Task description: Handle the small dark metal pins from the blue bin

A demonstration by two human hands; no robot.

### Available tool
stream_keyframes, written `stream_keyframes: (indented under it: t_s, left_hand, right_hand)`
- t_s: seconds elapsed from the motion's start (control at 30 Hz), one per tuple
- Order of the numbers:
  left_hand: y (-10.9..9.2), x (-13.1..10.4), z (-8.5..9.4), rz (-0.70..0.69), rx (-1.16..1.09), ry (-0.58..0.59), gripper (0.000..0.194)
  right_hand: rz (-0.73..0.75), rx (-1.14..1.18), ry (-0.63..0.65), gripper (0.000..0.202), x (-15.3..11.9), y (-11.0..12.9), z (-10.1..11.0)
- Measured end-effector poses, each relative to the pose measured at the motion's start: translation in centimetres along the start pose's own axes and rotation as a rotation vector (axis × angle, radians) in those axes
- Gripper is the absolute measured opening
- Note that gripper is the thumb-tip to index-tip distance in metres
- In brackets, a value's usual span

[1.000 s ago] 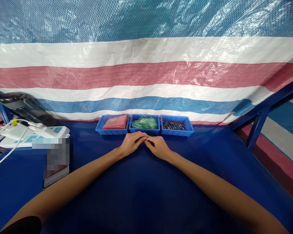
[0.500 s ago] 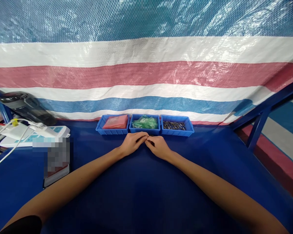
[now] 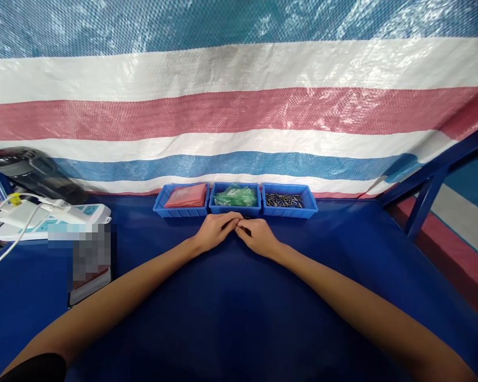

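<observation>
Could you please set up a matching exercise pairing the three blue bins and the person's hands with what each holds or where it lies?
Things:
1. left bin
2. middle bin
3. right bin
4. left hand and right hand

Descriptions:
A. small dark metal pieces
B. fingertips together on the blue table cover, just in front of the middle bin
C. red packets
D. green packets

Pairs: 1-C, 2-D, 3-A, 4-B
</observation>
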State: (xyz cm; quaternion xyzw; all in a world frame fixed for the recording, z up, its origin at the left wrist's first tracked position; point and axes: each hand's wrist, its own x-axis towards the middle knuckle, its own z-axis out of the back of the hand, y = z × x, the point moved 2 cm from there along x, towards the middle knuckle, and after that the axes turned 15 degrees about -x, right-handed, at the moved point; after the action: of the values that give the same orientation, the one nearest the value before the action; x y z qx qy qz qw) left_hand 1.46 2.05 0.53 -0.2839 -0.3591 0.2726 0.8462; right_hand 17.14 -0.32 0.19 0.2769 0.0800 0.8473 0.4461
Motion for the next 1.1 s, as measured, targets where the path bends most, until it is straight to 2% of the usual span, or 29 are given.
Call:
stream_keyframes:
  t_s: [0.17, 0.43, 0.77, 1.1]
  left_hand:
    - [0.11, -0.12, -0.08, -0.007, -0.008, 0.0, 0.025]
    - [-0.35, -0.06, 0.02, -0.036, -0.008, -0.088, 0.022]
    - [-0.55, -0.13, 0.49, 0.035, 0.012, -0.323, 0.019]
    - [-0.6, -0.02, 0.68, 0.072, -0.015, -0.369, 0.02]
  right_hand:
    - [0.003, -0.014, -0.007, 0.022, -0.04, -0.05, -0.15]
    - [-0.013, -0.012, -0.03, 0.021, -0.02, -0.15, -0.23]
    - [-0.113, -0.021, -0.115, 0.014, -0.19, -0.51, -0.19]
    - [-0.101, -0.051, -0.112, 0.015, -0.21, -0.25, 0.21]
